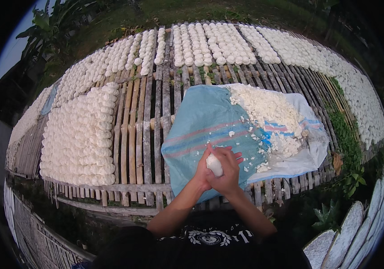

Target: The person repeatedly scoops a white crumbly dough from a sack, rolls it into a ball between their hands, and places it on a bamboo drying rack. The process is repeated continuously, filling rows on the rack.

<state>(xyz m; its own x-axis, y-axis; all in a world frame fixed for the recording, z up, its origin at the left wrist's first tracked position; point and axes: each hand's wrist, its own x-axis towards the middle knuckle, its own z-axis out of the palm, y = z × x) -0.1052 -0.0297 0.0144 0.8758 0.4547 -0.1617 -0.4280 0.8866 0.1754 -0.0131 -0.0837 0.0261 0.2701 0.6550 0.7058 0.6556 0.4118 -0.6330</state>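
Note:
Between my two palms sits a white ball of dough-like stuff (214, 165). My left hand (202, 173) cups it from the left, and my right hand (227, 173) wraps over its right side with the fingers pointing away from me. Both hands are above a blue-green woven plastic sack (200, 111) with pink and blue stripes. To the right, a heap of crumbly white mass (267, 106) lies on a white woven sack (313, 148). Loose crumbs are scattered over both sacks where they meet.
The sacks rest on a bamboo slat platform (133, 134) with gaps between slats. Packed white balls (77, 141) cover its left side; more rows (212, 43) line the far edge and right side (353, 94). Green vines (341, 131) grow through at right. Pale oval panels (343, 232) stand lower right.

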